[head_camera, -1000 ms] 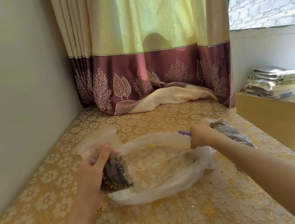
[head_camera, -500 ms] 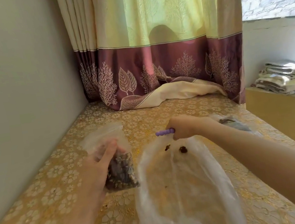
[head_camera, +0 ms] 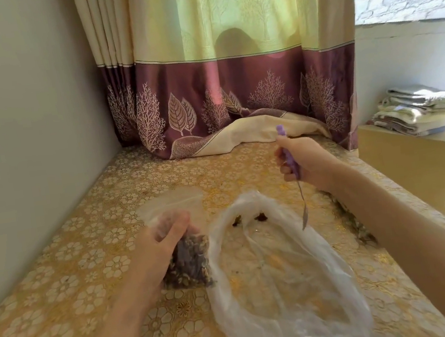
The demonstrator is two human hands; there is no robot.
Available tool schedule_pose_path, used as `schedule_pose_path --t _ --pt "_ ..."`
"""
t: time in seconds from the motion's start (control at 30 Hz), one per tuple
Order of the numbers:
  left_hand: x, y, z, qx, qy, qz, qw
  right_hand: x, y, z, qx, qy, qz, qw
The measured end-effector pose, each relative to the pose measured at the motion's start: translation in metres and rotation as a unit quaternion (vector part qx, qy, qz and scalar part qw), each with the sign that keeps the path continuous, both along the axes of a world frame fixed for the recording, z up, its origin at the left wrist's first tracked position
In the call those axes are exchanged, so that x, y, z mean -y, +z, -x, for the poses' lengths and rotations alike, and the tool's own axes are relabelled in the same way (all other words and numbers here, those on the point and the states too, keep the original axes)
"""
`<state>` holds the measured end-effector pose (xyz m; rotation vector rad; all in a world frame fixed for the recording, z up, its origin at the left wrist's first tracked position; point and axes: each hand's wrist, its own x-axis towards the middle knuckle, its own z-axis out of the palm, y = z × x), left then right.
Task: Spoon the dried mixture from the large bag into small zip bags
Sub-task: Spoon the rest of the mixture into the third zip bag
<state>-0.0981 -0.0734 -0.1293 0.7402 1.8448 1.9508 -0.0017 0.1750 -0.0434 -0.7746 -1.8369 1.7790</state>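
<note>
Two hands in view over the desk (head_camera: 59,277), which carries a gold floral cover. Left hand (head_camera: 158,251): fingers curled round the neck of a small zip bag (head_camera: 188,261), gripping it; the bag's lower half is packed with dark dried mixture, its clear top stands open above the fingers. Right hand (head_camera: 304,159): fist wrapped round the purple handle of a spoon (head_camera: 290,164), raised, metal bowl pointing down above the large bag (head_camera: 276,275). Large bag lies flat just right of the small one, touching it, nearly empty; a few dark bits sit near its far end. Another filled bag (head_camera: 351,218) lies partly hidden behind the right forearm. Curtain (head_camera: 232,81) hangs at the far edge; folded cloths (head_camera: 424,108) are stacked on a ledge to the right.
</note>
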Motion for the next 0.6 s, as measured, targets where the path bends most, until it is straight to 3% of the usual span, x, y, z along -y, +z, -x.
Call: schedule_pose_path --t 0.07,0.17,0.37,0.6 --pt "-0.002 -0.002 -0.001 0.000 0.004 0.005 1.000 -0.001 -0.010 -0.013 -0.044 -0.050 0.058 0.996" --pt "-0.004 -0.004 -0.006 -0.046 -0.010 0.036 0.998 -0.002 -0.037 -0.034 -0.021 -0.089 -0.050 0.995" --pt "-0.007 -0.008 -0.013 -0.137 -0.025 0.119 0.983 0.000 -0.069 -0.062 -0.088 -0.094 -0.027 0.991" --pt "-0.010 -0.016 -0.011 -0.202 -0.024 0.164 0.965 0.011 -0.087 -0.073 -0.119 -0.107 -0.106 0.981"
